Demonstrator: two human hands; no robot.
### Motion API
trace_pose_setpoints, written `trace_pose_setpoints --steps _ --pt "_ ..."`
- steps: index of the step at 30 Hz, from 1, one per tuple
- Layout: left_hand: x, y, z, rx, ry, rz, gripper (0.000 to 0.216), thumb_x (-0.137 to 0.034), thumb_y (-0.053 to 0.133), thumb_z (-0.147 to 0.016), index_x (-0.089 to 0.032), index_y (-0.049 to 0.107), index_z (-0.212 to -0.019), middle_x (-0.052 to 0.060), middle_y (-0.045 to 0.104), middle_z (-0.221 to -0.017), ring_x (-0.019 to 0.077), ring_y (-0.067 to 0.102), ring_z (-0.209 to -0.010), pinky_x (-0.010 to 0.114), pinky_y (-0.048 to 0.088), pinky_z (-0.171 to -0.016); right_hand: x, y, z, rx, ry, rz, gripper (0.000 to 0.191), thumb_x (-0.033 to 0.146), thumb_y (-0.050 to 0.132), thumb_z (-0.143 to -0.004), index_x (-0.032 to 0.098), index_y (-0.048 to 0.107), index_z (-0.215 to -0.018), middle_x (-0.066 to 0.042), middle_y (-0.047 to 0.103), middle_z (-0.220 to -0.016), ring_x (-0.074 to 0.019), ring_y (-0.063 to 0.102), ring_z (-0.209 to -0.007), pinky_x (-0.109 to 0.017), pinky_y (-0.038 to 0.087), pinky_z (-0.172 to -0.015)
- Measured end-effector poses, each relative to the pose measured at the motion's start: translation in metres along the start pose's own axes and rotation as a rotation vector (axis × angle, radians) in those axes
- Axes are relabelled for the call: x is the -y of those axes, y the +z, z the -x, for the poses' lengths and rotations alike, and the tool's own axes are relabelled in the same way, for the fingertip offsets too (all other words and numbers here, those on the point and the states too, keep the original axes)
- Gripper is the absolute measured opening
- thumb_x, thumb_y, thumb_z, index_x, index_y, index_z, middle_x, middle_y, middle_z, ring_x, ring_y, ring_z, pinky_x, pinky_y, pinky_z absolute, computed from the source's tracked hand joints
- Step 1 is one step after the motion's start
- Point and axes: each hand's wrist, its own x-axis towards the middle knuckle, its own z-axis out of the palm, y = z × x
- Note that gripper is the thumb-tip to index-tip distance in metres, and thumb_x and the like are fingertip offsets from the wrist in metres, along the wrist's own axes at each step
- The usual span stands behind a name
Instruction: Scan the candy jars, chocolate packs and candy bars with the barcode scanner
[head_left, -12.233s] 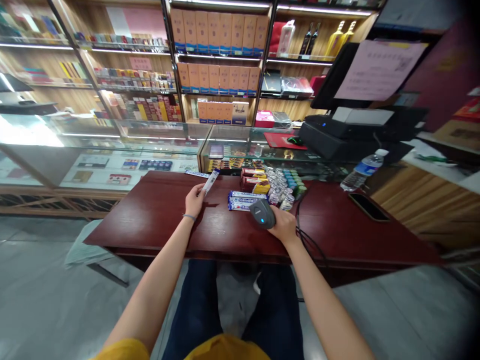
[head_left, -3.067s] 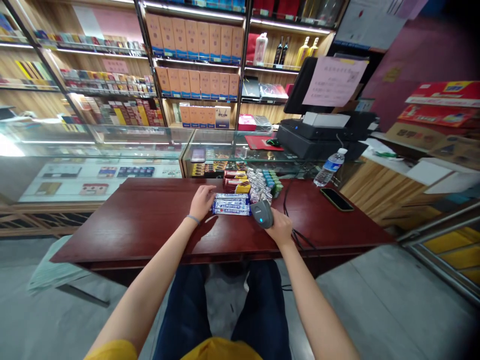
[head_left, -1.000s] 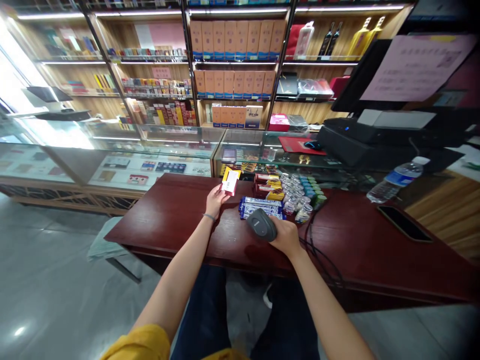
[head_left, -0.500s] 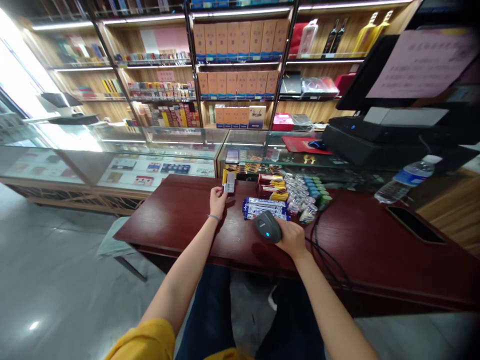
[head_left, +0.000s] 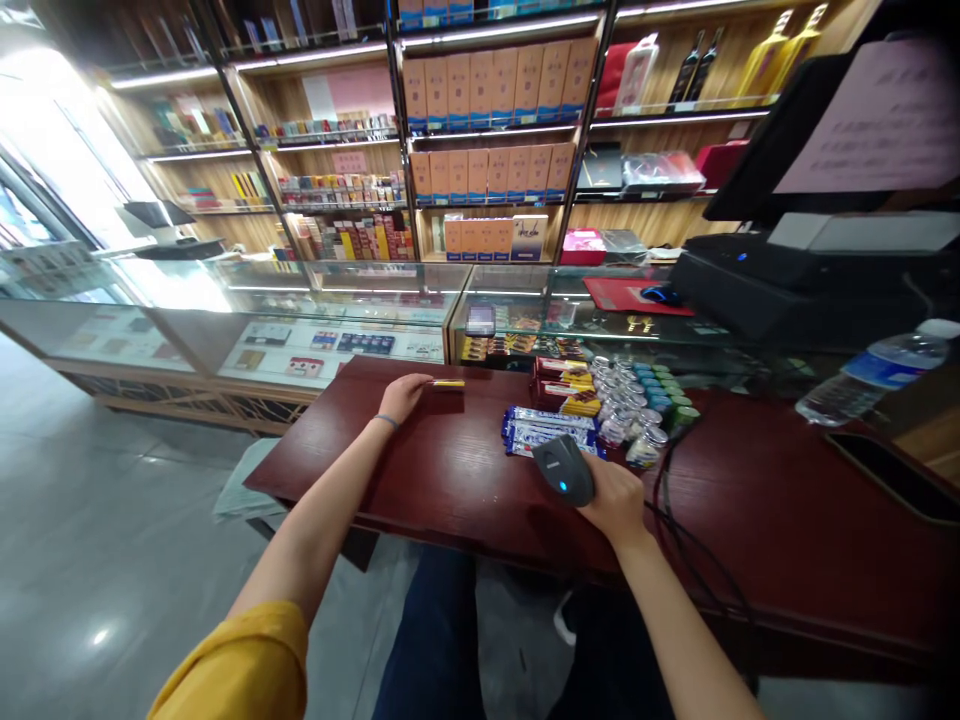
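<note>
Scanner (head_left: 556,462) of dark grey plastic in R hand (head_left: 615,500); thin yellow-edged packet (head_left: 448,384) at tips of L hand (head_left: 405,397)

R hand: fingers wrapped firmly round scanner's handle, its head out over the table, small blue light (head_left: 562,486) lit. L hand: fingers nearly together, tips at L end of packet; can't tell if pinched or just touched. Packet's seen almost edge-on, over far-left part of glossy dark red wooden table (head_left: 450,480); can't tell if resting or slightly lifted. Grey-blue band (head_left: 387,420) on L wrist.

Just beyond scanner: pile of long blue-and-white wrapped bars (head_left: 551,430), partly hidden by scanner head. Far side of bars: flat red-and-yellow packs (head_left: 564,388) in rows. R of packs: clear round jars w/ pale lids (head_left: 619,405), then small blue and green containers (head_left: 664,390) at R end of cluster. Thin black cable (head_left: 664,470) loops on table, R of R hand. Farther R: clear plastic bottle w/ blue label (head_left: 874,375), black flat phone (head_left: 900,475) just nearer.

Beyond table: glass display counter (head_left: 360,300) w/ red mat (head_left: 622,297) on R part. Behind: lit wooden shelves w/ tan-and-blue boxes (head_left: 499,85). Near-left: stool w/ pale green cover (head_left: 247,480).
</note>
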Motion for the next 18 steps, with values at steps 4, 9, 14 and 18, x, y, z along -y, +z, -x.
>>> trace_pose_setpoints --steps 4,9,14,18 --pt "0.022 0.002 -0.014 0.041 0.030 0.011 0.017 -0.028 0.066 -0.083 -0.028 0.077 -0.096 0.004 0.077 -0.106 0.0245 0.070 -0.106 0.039 0.050 -0.106 0.000 0.000 0.000 -0.006 0.016 -0.005 0.030 0.024 0.057 -0.087 0.011 0.063 -0.114 -0.010 0.074 -0.085 -0.0200 0.069 -0.069 -0.030 0.051 -0.066" --pt "0.039 0.010 -0.029 0.081 0.039 0.009 0.020 -0.037 0.065 -0.085 -0.028 0.077 -0.098 0.003 0.077 -0.108 0.0236 0.070 -0.108 0.036 0.050 -0.107 0.001 -0.001 -0.005 -0.028 0.018 0.025 0.027 0.020 0.056 -0.088 0.011 0.063 -0.112 -0.009 0.073 -0.079 -0.0189 0.068 -0.065 -0.030 0.050 -0.063" --pt "0.050 0.013 -0.041 0.208 0.059 0.006 0.028 -0.037 0.063 -0.085 -0.030 0.076 -0.108 0.001 0.075 -0.118 0.0226 0.067 -0.118 0.036 0.045 -0.112 0.001 -0.001 -0.005 -0.036 0.034 0.051 0.028 0.022 0.058 -0.088 0.011 0.062 -0.114 -0.008 0.072 -0.078 -0.0195 0.068 -0.065 -0.031 0.051 -0.064" --pt "0.055 0.010 -0.050 0.268 0.073 -0.015 0.030 -0.034 0.061 -0.084 -0.028 0.076 -0.110 0.003 0.072 -0.124 0.0229 0.063 -0.124 0.037 0.042 -0.115 0.001 0.000 -0.005 -0.029 0.047 0.051 0.028 0.020 0.057 -0.087 0.013 0.062 -0.113 -0.008 0.073 -0.078 -0.0199 0.069 -0.066 -0.030 0.052 -0.065"
